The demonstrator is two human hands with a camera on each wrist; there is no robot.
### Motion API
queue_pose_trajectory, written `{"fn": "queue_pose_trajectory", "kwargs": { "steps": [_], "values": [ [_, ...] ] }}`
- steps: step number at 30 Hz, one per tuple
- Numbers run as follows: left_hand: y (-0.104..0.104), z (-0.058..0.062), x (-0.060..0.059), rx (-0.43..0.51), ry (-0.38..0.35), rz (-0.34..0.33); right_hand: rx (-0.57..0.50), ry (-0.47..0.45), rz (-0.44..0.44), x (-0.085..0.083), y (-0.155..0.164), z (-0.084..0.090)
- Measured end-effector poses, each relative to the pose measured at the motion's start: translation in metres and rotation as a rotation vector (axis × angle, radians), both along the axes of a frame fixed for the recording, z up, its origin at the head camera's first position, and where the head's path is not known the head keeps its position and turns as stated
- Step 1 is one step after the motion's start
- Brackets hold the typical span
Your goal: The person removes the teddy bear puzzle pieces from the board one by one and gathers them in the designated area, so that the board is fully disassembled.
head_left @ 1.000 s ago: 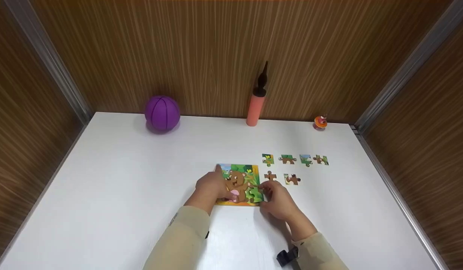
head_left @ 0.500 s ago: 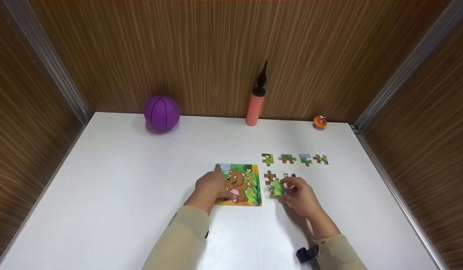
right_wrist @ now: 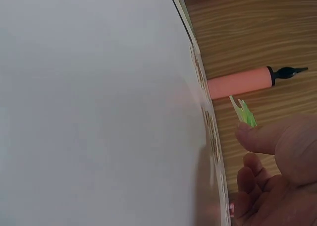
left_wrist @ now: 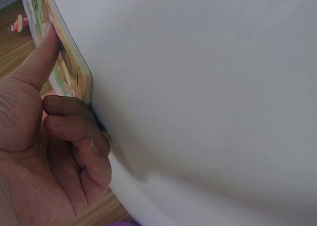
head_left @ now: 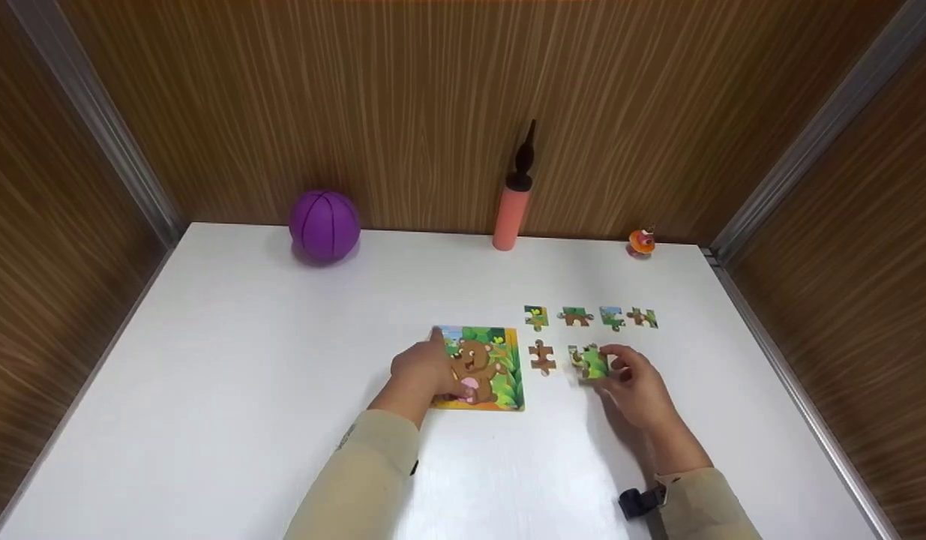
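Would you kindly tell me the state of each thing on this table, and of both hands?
Bear picture board: lying flat, partly covered
Left hand: thumb resting on the board
Green puzzle piece: lifted
Right hand: pinching that piece
Partly hidden puzzle piece: lying flat
Brown puzzle piece: loose, flat
Upper four puzzle pieces: loose, flat
Purple ball: unheld
Pink hand pump: upright
Small figurine: unheld; details too small to tell

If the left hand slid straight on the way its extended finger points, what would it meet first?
The left hand would probably meet the wooden back wall, between the purple ball and coral pump; nothing stands in that line across the white table, though heading and depth are uncertain.
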State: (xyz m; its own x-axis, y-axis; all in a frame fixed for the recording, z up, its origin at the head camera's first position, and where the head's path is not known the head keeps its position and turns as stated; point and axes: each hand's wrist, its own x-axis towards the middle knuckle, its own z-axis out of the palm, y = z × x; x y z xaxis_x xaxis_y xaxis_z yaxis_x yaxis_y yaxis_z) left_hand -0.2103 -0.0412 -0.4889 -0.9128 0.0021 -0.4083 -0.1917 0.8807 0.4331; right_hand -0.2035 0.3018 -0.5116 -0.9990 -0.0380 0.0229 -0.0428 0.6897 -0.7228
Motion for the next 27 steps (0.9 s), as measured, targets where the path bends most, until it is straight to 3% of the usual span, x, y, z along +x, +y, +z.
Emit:
{"fn": "queue_pose_trajectory", "kwargs": {
  "steps": [17,27],
  "values": [
    [-0.001,0.002,0.0,0.0,-0.011,-0.006,0.076,-0.067,-0.046,-0.023,0.043,-0.007],
    [-0.001,0.0,0.0,-0.033,0.02,-0.025,0.118,-0.143,-0.041,-0.035,0.051,-0.004]
  ]
}}
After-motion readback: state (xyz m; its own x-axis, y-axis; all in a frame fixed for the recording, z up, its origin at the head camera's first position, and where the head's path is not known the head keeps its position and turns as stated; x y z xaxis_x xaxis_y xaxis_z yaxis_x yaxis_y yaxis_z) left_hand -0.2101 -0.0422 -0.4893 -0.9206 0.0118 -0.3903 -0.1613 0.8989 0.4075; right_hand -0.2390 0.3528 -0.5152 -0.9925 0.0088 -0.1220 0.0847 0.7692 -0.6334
